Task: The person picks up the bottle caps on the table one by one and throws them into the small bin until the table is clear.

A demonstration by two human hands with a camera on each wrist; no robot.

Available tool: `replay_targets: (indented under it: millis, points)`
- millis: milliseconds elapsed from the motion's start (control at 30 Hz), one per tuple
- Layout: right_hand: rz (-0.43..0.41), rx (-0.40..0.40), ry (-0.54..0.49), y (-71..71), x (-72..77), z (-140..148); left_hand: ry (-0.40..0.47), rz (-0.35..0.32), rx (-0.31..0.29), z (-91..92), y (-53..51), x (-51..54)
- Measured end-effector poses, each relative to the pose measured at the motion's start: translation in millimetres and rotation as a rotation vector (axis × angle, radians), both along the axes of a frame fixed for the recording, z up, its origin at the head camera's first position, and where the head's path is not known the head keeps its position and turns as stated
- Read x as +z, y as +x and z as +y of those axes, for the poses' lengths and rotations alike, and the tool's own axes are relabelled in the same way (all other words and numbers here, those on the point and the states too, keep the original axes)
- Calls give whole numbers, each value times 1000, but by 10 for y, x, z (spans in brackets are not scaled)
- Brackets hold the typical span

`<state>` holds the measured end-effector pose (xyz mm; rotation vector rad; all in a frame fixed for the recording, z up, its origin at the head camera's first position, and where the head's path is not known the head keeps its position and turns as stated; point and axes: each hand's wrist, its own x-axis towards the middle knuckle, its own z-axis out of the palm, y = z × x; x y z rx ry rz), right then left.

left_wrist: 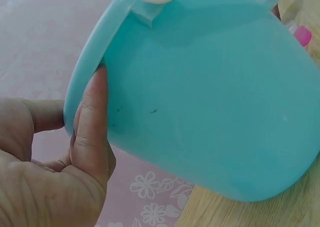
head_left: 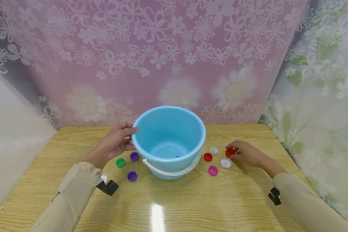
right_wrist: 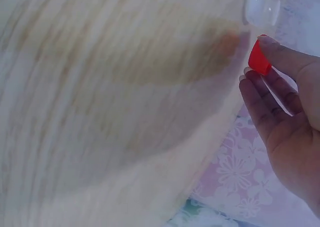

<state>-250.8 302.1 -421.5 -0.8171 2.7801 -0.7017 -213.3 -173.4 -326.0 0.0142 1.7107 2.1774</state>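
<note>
A light blue bucket (head_left: 168, 164) with a white handle stands mid-table, a sliver of something dark blue on its floor. My left hand (head_left: 116, 141) grips the bucket's rim on the left; in the left wrist view the thumb and fingers (left_wrist: 90, 122) pinch the rim from both sides. To the right of the bucket, my right hand (head_left: 247, 154) pinches a red bottle cap (right_wrist: 259, 57) between thumb and fingertips. Beside that hand lie a large white cap (head_left: 226, 163), a small white cap (head_left: 213, 150), another red cap (head_left: 207, 157) and a pink cap (head_left: 213, 170).
Left of the bucket lie a green cap (head_left: 120, 162) and two purple caps (head_left: 132, 176). A white cap (head_left: 104, 178) shows partly behind the left sleeve. The wooden table (head_left: 185, 206) meets a pink floral curtain (head_left: 162, 64) at its back edge.
</note>
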Motion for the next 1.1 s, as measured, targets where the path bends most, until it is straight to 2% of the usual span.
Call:
replay_targets:
  millis: [167,400,633,867,1100]
  points:
    - [54,-13,-21,1,136,27,-13,-8,1,13,-2,8]
    - [156,-50,-67,-20,504,16,-8,-9,-7,31,-11,19]
    - [198,-67,-92,-37,839,-123,1,-11,-6,32,-10,15]
    - [323,-19,-144,-21,1155,-322,11,-10,0,28,1,9]
    - [331,11,-166,16,1363,-540,19,-12,4,24,5,-6]
